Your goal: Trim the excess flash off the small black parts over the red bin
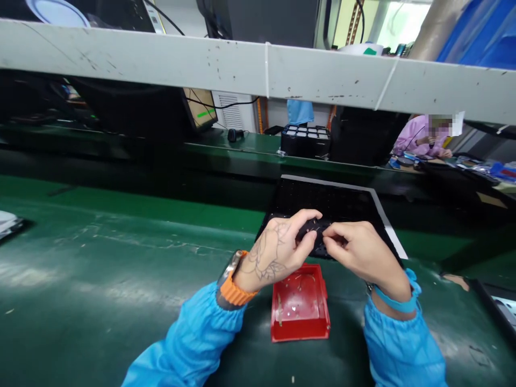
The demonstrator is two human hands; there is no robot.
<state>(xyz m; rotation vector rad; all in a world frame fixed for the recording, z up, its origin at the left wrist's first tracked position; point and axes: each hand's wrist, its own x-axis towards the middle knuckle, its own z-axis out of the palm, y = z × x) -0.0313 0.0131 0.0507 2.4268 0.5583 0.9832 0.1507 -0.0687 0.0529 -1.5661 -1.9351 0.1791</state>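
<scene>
A small black part point(309, 228) sits between the thumb and fingers of my left hand point(276, 248), just above a dark flat panel with pale edges point(328, 196). My right hand point(360, 250) is at the part's right side, thumb and fingertips pinched together. Whatever is in that pinch is too small to make out. Below my hands stands an open red bin point(300, 334), with small pale bits and thin strips scattered inside.
A grey shelf beam point(242, 62) crosses above the green bench point(121, 301). Behind are a black box with white-topped cells point(305, 141), a barcode scanner point(235, 135) and a monitor point(200, 110). A person in a pink top point(411, 135) sits at the far right.
</scene>
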